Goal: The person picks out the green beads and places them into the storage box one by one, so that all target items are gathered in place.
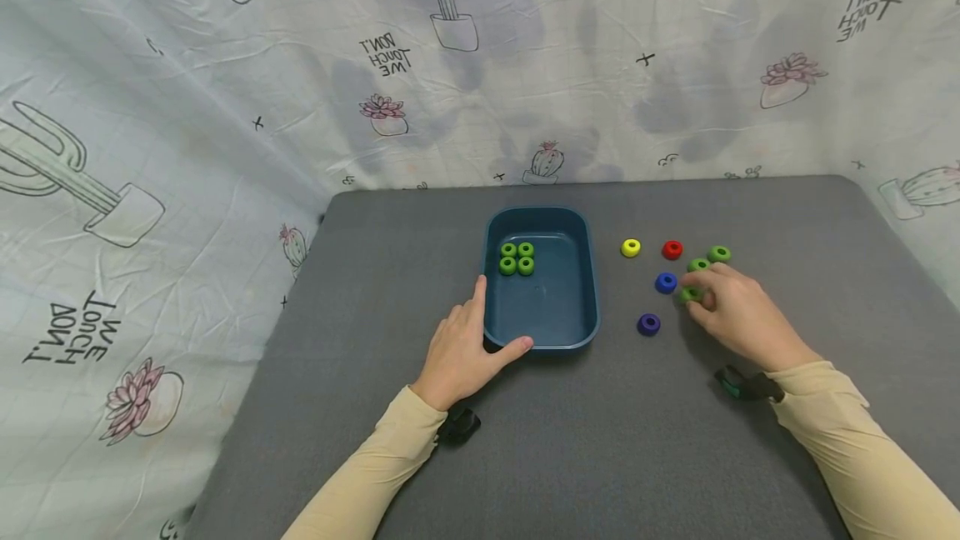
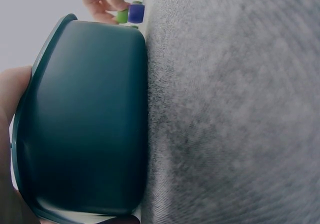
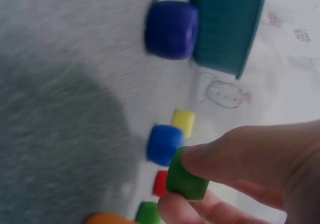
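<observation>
A dark teal tray (image 1: 542, 319) lies on the grey table, with several green ring-shaped beads (image 1: 526, 266) grouped in its far left part. My left hand (image 1: 459, 357) rests at the tray's near left corner, its index finger along the left side and its thumb by the front rim. To the right of the tray, my right hand (image 1: 738, 315) pinches a green bead (image 3: 187, 176) between thumb and fingers. Just left of those fingertips lies a blue bead (image 1: 666, 282). Two more green beads (image 1: 719, 254) lie beyond the hand.
Loose beads lie around the right hand: yellow (image 1: 631, 248), red (image 1: 672, 250), dark purple (image 1: 648, 324) and orange (image 3: 107, 219), the last hidden in the head view. A patterned cloth (image 1: 525, 73) hangs behind the table (image 1: 570, 440).
</observation>
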### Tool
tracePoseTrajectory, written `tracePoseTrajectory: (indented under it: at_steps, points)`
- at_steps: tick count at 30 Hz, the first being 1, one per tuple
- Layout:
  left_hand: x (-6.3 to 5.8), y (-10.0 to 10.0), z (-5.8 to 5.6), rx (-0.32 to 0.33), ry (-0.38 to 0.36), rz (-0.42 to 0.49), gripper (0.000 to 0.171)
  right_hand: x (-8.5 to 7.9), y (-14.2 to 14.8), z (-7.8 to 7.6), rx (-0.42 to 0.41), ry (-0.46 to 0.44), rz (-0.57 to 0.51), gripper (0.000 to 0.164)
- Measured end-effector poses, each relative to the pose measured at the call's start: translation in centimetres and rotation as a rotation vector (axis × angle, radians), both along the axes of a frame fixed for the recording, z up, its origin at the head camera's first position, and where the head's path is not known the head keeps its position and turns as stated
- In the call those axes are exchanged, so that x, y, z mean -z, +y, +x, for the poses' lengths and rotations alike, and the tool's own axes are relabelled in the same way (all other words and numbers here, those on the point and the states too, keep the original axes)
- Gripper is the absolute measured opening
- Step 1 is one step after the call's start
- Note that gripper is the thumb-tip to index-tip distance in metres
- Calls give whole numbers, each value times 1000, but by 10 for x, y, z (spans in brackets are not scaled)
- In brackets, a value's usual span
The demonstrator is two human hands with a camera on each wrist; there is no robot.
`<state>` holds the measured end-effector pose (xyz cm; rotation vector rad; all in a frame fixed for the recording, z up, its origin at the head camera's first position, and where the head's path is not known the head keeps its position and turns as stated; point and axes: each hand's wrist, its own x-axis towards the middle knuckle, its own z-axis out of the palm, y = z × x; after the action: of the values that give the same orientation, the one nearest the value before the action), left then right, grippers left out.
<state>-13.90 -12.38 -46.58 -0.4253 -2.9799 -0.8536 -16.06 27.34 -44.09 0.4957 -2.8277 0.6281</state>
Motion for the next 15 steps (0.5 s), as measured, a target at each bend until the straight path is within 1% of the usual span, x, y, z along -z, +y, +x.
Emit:
tracePoseTrajectory:
  at_steps: [4,8,11,15]
  points:
    - [0,0,0,0,-4,1,118,-9,-7,-1,-12,19,-13,30]
    - [0,1,-1,0,-7,-1,118,-22,-17,-1,-26,-11,-24,30]
    - [1,1,-1,-2,-3,-6,118,-31,-28,-2,-53,-24,-32,30]
    - [1,1,0,-3,2,-11,118,-40,-43,-5,-104,-8,-52,27]
